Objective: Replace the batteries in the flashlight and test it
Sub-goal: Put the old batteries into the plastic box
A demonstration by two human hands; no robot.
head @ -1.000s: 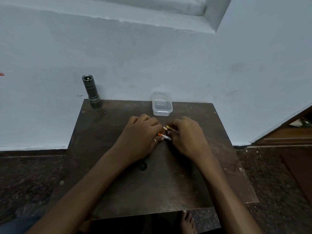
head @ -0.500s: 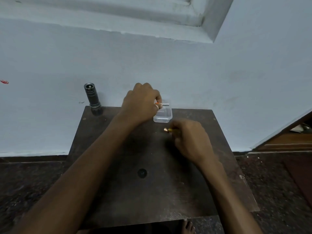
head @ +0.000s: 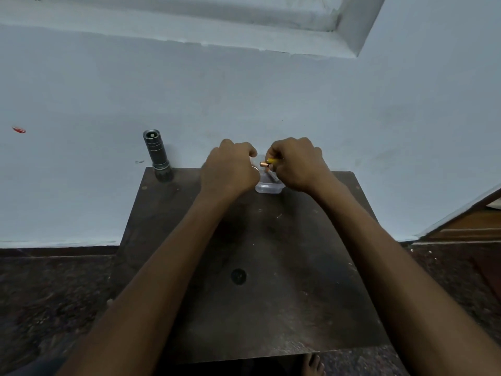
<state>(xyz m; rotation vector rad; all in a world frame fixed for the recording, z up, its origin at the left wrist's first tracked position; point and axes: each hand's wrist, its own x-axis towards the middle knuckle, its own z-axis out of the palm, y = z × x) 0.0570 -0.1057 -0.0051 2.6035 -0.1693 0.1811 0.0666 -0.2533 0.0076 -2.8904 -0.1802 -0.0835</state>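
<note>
The right hand [head: 295, 165] has come forward beside the left hand [head: 230, 169] over the container [head: 268, 189], pinching a battery [head: 265, 164] lying left-right. Whether the curled left hand holds anything cannot be told. The flashlight [head: 156, 153] stands far left, nearer that hand.

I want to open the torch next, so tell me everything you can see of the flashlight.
The flashlight is a short grey cylinder that looks like metal, with a wider head ringed by grooves and a darker tail end. It stands on its tail at the far left corner of the table, lens up, with a pale dot at the lens centre and no glow. It is close to the wall; whether it touches it cannot be told. No hand touches it.
</note>
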